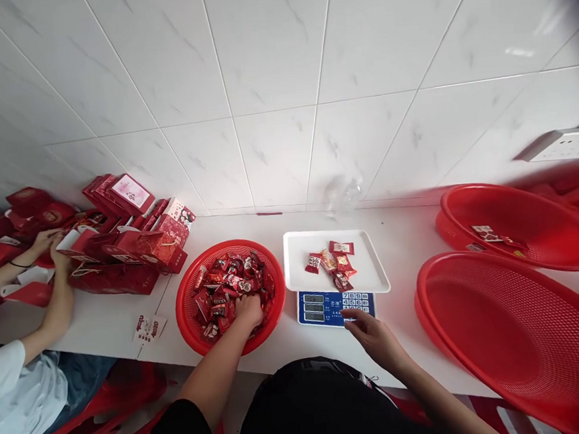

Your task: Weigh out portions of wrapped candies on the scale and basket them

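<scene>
My left hand (249, 310) is down among the red-wrapped candies (234, 275) in a round red plastic basket (183, 319); its fingertips are hidden by the wrappers. My right hand (371, 334) hovers at the front edge of a digital scale (321, 308), fingers apart and holding nothing. On top of the scale lies a white tray (297, 253), with several wrapped candies (342, 263) grouped near its middle. The scale's blue panel with displays and keys shows below the tray.
At left, a co-worker's hands (54, 245) handle red gift boxes (122, 250). Printed cards (149, 328) lie on the white table (260, 222). Two large red baskets (478, 322) stand at right. A clear plastic object (352, 190) is by the tiled wall.
</scene>
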Available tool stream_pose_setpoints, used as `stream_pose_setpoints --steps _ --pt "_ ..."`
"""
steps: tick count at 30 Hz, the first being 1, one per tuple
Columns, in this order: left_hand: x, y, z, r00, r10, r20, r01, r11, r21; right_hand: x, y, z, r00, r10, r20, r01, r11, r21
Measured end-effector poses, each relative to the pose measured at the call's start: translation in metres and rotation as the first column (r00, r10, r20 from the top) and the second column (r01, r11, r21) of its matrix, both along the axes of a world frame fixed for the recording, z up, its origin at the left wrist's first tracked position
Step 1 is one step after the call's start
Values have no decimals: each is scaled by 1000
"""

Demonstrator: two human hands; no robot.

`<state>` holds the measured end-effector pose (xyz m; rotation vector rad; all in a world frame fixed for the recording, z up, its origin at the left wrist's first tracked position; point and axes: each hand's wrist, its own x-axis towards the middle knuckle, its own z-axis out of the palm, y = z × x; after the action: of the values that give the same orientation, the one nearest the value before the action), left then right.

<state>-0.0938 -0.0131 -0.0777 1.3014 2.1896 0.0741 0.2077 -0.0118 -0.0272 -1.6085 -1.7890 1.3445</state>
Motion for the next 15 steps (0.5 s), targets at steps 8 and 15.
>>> stream_pose_setpoints --steps 8,15 --pt "-17 -4 23 931 63 360 -118 984 132 -2 1 14 999 -3 -42 3 1000 -9" --pt "25 -2 81 571 -139 809 -218 925 313 -29 7 24 956 16 -293 -49 993 -105"
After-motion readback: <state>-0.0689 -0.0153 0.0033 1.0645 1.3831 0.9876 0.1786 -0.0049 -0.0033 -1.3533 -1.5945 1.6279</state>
